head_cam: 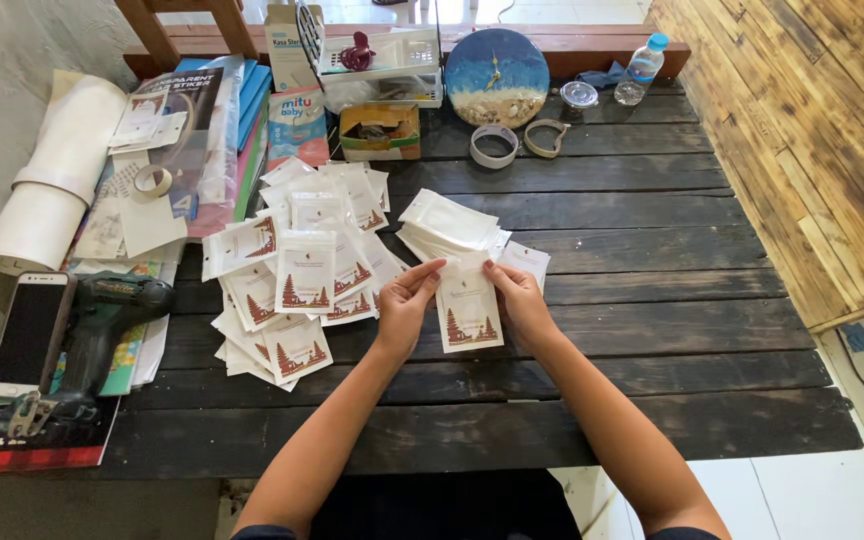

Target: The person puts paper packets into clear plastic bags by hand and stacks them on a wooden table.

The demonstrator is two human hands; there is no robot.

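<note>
- The dark wooden table (652,330) of weathered planks fills most of the view; its near edge sits just in front of the person, and a paler plank surface runs along the far right.
- On the left side lie rolled white sheets (57,170), a plastic bag of sticker sheets (197,120), a phone (29,332) and a dark power drill (102,320), close together.
- Left of the hands spreads a loose heap of printed pouches (292,280), white with small red-brown tree motifs, overlapping one another.
- Just beyond the hands rests a neater stack of blank pouches (449,222).
- At the far edge stand a round blue clock face (497,75), a white tray (392,55), two tape rolls (494,146) and a water bottle (642,70).
- The pouch in hand (468,310) lies flat on the table at the centre, near side towards the person. The left hand (404,305) and the right hand (519,298) each pinch its far top edge between thumb and fingertips, grasping opposite corners.
- It looks light, thin and floppy, likely glossy and a little slippery; I judge the top corners or the seam the safest place to hold it, since the middle would bend or crease.
- Whether the pouch holds anything, or whether its mouth is sealed, cannot be made out; the fingertips hide the top edge. The small print is too small to make out, and the tray's contents are unclear.
</note>
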